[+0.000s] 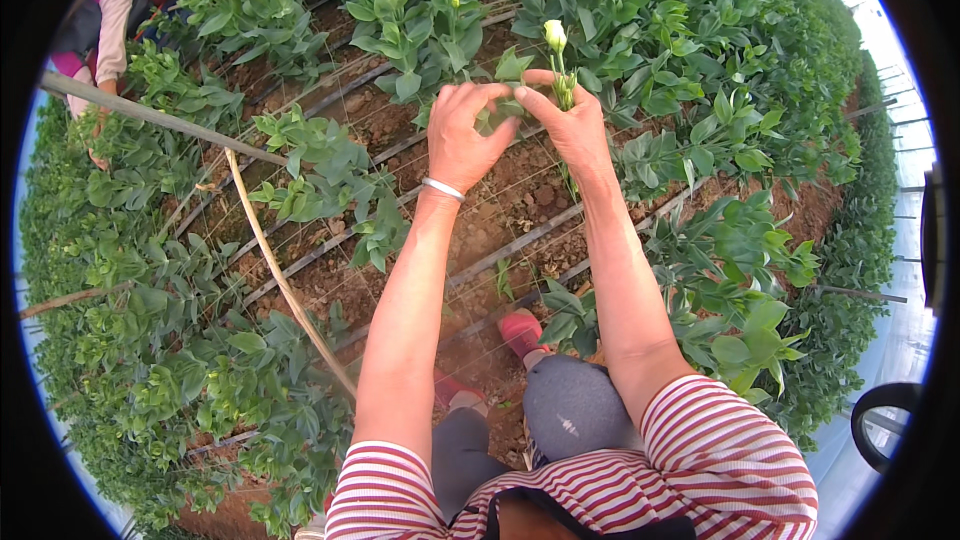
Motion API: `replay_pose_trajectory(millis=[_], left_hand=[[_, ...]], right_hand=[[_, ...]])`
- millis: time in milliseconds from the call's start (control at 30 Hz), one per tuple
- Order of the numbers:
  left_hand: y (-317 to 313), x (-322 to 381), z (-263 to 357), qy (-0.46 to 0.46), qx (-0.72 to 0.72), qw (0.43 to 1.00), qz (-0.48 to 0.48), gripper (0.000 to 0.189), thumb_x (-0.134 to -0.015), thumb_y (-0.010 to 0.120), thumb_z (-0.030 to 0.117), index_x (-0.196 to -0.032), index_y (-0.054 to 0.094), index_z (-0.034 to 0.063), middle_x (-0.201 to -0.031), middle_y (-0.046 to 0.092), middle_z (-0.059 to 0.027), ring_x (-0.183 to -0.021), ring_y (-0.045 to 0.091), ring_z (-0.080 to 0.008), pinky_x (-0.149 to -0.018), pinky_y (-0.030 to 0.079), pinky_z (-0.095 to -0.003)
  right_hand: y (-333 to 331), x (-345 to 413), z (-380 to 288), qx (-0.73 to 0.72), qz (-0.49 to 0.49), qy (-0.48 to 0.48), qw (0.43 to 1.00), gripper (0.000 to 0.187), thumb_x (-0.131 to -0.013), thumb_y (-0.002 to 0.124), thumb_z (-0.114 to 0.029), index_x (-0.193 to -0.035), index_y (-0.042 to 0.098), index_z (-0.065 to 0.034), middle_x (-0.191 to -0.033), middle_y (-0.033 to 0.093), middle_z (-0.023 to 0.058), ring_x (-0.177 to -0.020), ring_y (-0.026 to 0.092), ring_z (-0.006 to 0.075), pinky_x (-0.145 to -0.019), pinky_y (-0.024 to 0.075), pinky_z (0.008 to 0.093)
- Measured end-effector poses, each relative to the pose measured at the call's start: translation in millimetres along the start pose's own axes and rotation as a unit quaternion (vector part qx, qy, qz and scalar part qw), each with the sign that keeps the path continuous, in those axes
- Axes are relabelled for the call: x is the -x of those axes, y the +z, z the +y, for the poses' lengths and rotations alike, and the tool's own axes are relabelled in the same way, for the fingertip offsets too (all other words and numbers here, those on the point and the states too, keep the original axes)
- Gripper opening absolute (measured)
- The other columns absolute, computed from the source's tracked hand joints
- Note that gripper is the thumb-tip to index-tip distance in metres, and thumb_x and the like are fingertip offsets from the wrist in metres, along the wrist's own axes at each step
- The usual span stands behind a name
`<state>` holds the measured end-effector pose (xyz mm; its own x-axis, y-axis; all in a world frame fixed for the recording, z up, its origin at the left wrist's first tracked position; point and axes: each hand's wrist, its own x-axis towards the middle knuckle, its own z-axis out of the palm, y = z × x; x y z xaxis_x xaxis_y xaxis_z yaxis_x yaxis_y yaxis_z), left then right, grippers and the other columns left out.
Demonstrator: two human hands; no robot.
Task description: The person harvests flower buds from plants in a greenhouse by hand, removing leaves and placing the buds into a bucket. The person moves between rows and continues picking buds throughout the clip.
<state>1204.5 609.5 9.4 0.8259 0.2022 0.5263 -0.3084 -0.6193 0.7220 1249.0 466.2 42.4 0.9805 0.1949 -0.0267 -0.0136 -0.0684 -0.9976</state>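
Note:
A cut-flower stem with a pale cream bud [555, 36], which looks like lisianthus, stands up from my right hand [576, 127]. Its narrow green side shoots [564, 86] show between thumb and fingers, and part of the stem hangs below the palm. My left hand [463, 133], with a light bangle at the wrist, is close beside it. The left fingers curl near my right thumb tip, around a green leaf [513, 65]. Whether the left fingers pinch that leaf is unclear. Both hands are above the soil of the planted bed.
Leafy plants [390, 4] stand all around. Thin netting and dark drip lines [517, 244] cross the brown soil. A wooden pole [161, 118] and a bent stick [281, 270] lie to the left. At upper left another person's arm [112, 30] reaches into the plants.

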Motion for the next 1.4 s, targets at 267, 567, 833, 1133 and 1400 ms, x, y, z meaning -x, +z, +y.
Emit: replay_pose_trajectory(millis=[267, 567, 833, 1133, 1400], left_hand=[[3, 3, 2, -0.039, 0.006, 0.998, 0.040, 0.029, -0.069, 0.078, 0.015, -0.097, 0.070, 0.0134, -0.080, 0.056, -0.0011, -0.080, 0.053, -0.0223, -0.072, 0.043, -0.0356], [4, 12, -6, -0.047, 0.058, 0.995, 0.064, 0.023, -0.072, 0.078, 0.014, -0.094, 0.072, 0.0088, -0.084, 0.056, -0.0032, -0.082, 0.053, -0.0227, -0.073, 0.045, -0.0337], [11, 15, -15, -0.066, 0.156, 0.975, 0.144, 0.015, -0.081, 0.072, 0.009, -0.092, 0.064, 0.0016, -0.096, 0.060, -0.0067, -0.092, 0.057, -0.0226, -0.083, 0.046, -0.0353], [8, 13, 3, -0.101, 0.118, 0.981, 0.114, 0.030, -0.080, 0.071, 0.011, -0.108, 0.060, 0.0083, -0.084, 0.058, -0.0037, -0.080, 0.053, -0.0223, -0.077, 0.044, -0.0354], [6, 10, 5, -0.047, 0.031, 0.992, 0.110, 0.018, -0.076, 0.073, 0.009, -0.093, 0.068, 0.0099, -0.080, 0.060, -0.0041, -0.078, 0.055, -0.0242, -0.072, 0.043, -0.0345]], right_hand=[[0, 3, 12, -0.117, -0.004, 0.135, 0.984, 0.028, -0.088, 0.071, -0.032, -0.100, 0.073, -0.0067, -0.059, 0.046, -0.0074, -0.049, 0.038, 0.0044, -0.046, 0.0302, 0.0236], [13, 1, 24, -0.165, 0.014, 0.219, 0.962, 0.026, -0.090, 0.068, -0.036, -0.089, 0.071, -0.0097, -0.056, 0.042, -0.0074, -0.045, 0.034, 0.0064, -0.044, 0.0264, 0.0241], [14, -8, 53, -0.250, 0.087, 0.259, 0.929, 0.026, -0.092, 0.063, -0.033, -0.079, 0.055, -0.0133, -0.058, 0.039, -0.0084, -0.048, 0.034, 0.0065, -0.046, 0.0306, 0.0261], [-13, -4, 38, -0.406, -0.067, 0.207, 0.888, 0.013, -0.094, 0.058, -0.027, -0.093, 0.059, -0.0132, -0.066, 0.046, -0.0077, -0.050, 0.035, 0.0049, -0.047, 0.0285, 0.0217], [3, 1, 15, -0.101, -0.071, 0.063, 0.990, 0.020, -0.085, 0.071, -0.022, -0.099, 0.069, -0.0070, -0.073, 0.059, -0.0073, -0.058, 0.046, 0.0006, -0.049, 0.0331, 0.0200]])
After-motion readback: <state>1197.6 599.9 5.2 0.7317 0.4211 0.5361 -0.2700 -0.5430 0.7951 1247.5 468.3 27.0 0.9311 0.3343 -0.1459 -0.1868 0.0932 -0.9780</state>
